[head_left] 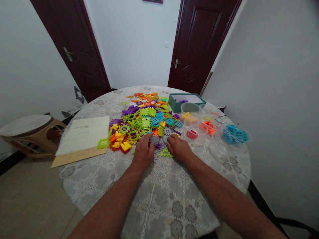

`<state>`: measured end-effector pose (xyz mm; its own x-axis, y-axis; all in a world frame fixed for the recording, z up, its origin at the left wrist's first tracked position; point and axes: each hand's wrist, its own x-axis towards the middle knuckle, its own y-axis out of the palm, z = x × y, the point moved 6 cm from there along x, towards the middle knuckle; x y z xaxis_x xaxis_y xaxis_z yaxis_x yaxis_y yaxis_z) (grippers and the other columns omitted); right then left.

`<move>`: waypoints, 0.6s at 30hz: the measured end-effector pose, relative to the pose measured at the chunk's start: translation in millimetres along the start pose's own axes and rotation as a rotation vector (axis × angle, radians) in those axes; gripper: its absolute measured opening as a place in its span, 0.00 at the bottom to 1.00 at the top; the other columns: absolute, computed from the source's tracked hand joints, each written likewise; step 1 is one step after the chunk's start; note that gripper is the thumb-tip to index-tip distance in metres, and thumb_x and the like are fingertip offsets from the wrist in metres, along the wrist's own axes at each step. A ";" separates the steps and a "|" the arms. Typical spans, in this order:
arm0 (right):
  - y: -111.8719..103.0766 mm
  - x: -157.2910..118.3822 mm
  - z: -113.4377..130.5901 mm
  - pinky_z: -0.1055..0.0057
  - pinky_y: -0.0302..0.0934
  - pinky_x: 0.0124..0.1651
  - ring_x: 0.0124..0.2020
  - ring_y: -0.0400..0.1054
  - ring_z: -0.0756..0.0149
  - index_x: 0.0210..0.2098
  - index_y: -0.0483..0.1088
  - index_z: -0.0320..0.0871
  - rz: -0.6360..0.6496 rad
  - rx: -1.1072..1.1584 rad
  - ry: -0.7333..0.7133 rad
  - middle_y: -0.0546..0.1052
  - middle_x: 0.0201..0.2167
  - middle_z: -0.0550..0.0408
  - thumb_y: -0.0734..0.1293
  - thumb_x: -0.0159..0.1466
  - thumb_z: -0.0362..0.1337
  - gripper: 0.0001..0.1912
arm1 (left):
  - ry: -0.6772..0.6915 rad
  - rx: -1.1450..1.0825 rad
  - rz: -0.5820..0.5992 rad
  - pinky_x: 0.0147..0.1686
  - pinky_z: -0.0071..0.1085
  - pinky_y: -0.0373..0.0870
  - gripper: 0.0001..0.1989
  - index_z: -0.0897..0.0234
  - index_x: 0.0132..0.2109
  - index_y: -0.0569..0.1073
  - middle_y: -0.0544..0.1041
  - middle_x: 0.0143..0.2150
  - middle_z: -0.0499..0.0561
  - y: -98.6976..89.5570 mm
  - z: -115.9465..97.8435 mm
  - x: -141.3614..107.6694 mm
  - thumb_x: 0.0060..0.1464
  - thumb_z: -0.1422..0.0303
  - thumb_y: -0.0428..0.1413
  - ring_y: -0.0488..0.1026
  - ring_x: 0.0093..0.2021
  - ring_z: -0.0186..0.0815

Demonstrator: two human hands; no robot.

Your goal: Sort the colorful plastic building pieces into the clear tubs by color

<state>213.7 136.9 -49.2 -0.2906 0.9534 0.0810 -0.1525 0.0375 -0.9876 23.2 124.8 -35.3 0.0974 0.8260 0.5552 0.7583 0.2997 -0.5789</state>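
Observation:
A heap of colourful plastic building pieces (146, 122) lies on the table, mostly green, purple, yellow, orange and blue. At its near edge, my left hand (144, 151) is closed, thumb and fingers around a grey plastic building piece (154, 139). My right hand (179, 148) rests just to the right with its fingers curled in by the grey pieces (167, 132); whatever they grip is hidden. Between the hands lie a small purple piece (158, 145) and a light green arched piece (165, 152).
Clear plastic tubs stand at the right, holding blue pieces (235, 133), orange pieces (208, 127), red pieces (191, 134) and yellow pieces (188, 117). Behind them is a green box (175, 105). A white flat sheet or booklet (82, 134) lies left on the patterned tablecloth (161, 199). A wooden stool (50, 139) stands beyond.

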 end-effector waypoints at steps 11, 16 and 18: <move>7.5 10.6 -17.6 0.59 0.64 0.67 0.71 0.61 0.54 0.73 0.58 0.40 -0.214 0.198 0.023 0.63 0.73 0.40 0.61 0.74 0.39 0.29 | 0.021 0.016 0.014 0.63 0.47 0.72 0.21 0.63 0.63 0.71 0.79 0.58 0.59 3.1 1.6 -1.3 0.65 0.73 0.50 0.76 0.59 0.45; 7.6 32.6 -21.2 0.63 0.58 0.70 0.70 0.62 0.57 0.72 0.59 0.39 -0.079 0.188 -0.031 0.67 0.71 0.41 0.59 0.73 0.36 0.28 | 0.021 0.020 0.014 0.62 0.48 0.73 0.20 0.63 0.62 0.72 0.80 0.57 0.60 5.4 4.9 -1.8 0.66 0.73 0.50 0.77 0.58 0.45; 5.0 37.4 -19.9 0.64 0.61 0.67 0.68 0.66 0.56 0.70 0.61 0.40 -0.041 0.149 -0.030 0.69 0.69 0.41 0.59 0.73 0.35 0.27 | 0.022 0.022 0.011 0.61 0.48 0.73 0.19 0.63 0.61 0.72 0.80 0.56 0.59 5.3 4.9 -1.7 0.66 0.73 0.50 0.77 0.58 0.45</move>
<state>220.8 178.7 -53.8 -0.3095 0.9424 0.1267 -0.3022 0.0289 -0.9528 23.9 127.3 -42.2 0.1205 0.8186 0.5615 0.7427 0.3009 -0.5982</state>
